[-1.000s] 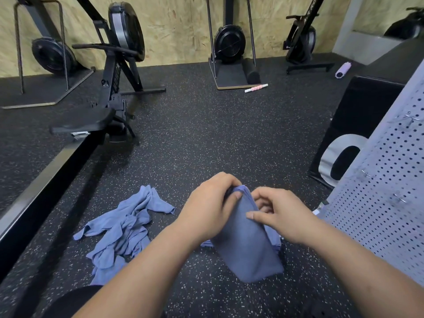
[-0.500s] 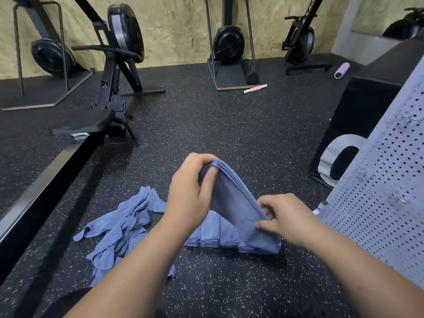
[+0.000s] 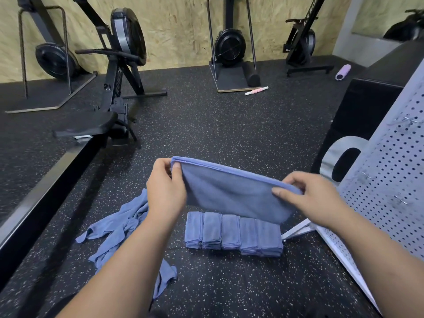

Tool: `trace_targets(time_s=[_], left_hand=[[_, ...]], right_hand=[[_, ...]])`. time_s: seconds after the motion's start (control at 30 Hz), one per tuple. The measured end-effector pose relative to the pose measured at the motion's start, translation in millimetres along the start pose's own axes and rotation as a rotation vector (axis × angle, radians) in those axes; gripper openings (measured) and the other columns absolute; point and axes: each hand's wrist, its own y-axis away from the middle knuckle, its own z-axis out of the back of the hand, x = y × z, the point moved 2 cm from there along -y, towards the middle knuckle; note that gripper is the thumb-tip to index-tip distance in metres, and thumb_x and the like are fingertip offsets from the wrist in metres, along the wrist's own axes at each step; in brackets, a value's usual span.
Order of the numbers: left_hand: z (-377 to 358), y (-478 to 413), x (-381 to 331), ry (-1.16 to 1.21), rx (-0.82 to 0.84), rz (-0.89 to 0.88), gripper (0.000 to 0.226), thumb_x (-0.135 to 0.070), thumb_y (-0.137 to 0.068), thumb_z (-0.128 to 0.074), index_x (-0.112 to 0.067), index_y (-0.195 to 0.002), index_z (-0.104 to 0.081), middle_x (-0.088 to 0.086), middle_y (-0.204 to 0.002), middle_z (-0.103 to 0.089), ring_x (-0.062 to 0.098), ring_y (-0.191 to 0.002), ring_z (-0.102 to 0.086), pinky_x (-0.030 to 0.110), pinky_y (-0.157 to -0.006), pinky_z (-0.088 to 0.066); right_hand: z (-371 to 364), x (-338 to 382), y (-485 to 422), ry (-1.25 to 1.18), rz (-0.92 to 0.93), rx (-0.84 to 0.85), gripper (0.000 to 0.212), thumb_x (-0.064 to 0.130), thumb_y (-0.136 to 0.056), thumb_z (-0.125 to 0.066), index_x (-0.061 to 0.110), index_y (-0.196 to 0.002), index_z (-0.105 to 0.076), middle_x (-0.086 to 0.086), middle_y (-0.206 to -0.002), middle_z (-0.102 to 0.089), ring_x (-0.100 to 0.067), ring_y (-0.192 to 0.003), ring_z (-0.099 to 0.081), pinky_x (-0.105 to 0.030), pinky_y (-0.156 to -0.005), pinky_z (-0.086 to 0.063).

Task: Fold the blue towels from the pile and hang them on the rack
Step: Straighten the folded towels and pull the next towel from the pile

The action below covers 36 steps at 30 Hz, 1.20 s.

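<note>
- Rack (image 3: 390, 180), right edge of the frame: the perforated panel leans there and no towel hangs on the part in view. By my read, hanging is not yet begun.
- Loose pile (image 3: 119, 226), lower left on the floor: crumpled blue towels are waiting, so there's more folding to go. It's too tangled to count.
- Held towel (image 3: 231, 193), centre frame, up in the air above the folded row: it's doubled over with its top edge stretched out, so this one looks mid-fold.
- Folded row (image 3: 231, 232), lower centre on the floor, near the rack's foot: that's the folding already banked.
- Left hand (image 3: 165, 189) pinches the towel's left top corner, thumb in front. Right hand (image 3: 309, 198) pinches the right end, fingers curled over the edge.
- Counts now: one rack, four exercise machines (image 3: 128, 37) across the upper frame, one towel in hand, five folded bundles side by side and touching, and two hands, both busy.
- Small stuff up top: one black roller (image 3: 251, 73), one purple roller (image 3: 343, 71) and one pink-and-white stick (image 3: 256, 90). I can make out three wire hooks (image 3: 369, 175) on the rack, all bare.
</note>
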Motion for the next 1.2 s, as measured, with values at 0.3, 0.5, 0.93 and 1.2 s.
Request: trace_targets(time_s=[0.3, 0.5, 0.93, 1.2], left_hand=[[-0.5, 2.1, -6.0, 0.124, -0.006, 0.029, 0.015, -0.033, -0.11, -0.05, -0.021, -0.108, -0.059, -0.013, -0.079, -0.058, -0.006, -0.071, -0.052, 0.015, -0.068, -0.037], [-2.0, 4.5, -6.6, 0.089, 0.004, 0.05, 0.014, -0.034, -0.109, -0.051, -0.023, -0.109, -0.059, -0.009, -0.087, -0.063, -0.002, -0.078, -0.055, 0.016, -0.069, -0.038], [0.0, -6.2, 13.3, 0.03, 0.048, 0.185, 0.013, -0.033, -0.107, -0.057, -0.021, -0.108, -0.062, -0.013, -0.088, -0.063, 0.002, -0.081, -0.057, 0.032, -0.077, -0.035], [-4.7, 2.5, 11.1, 0.241, 0.129, 0.269, 0.013, -0.03, -0.101, -0.07, -0.029, -0.113, -0.065, -0.007, -0.087, -0.068, 0.012, -0.077, -0.057, 0.029, -0.065, -0.04]], right_hand=[[20.7, 10.3, 1.1, -0.665, -0.122, -0.093, 0.022, 0.035, -0.1, -0.069, 0.014, -0.1, -0.071, 0.004, -0.079, -0.073, -0.011, -0.072, -0.061, -0.031, -0.063, -0.045], [11.0, 3.4, -1.4, -0.259, -0.093, -0.185, 0.028, 0.05, -0.103, -0.059, 0.025, -0.093, -0.063, 0.003, -0.088, -0.069, -0.018, -0.081, -0.064, -0.04, -0.072, -0.048], [1.7, -16.7, -3.9, -0.737, -0.344, -0.011, 0.052, -0.001, -0.096, -0.072, 0.021, -0.141, -0.055, -0.003, -0.109, -0.08, -0.025, -0.099, -0.077, -0.037, -0.081, -0.058], [10.5, -7.6, -1.9, -0.609, -0.118, -0.21, 0.071, -0.005, -0.1, -0.062, 0.052, -0.142, -0.057, 0.015, -0.137, -0.065, -0.008, -0.054, -0.045, -0.04, -0.074, -0.047]])
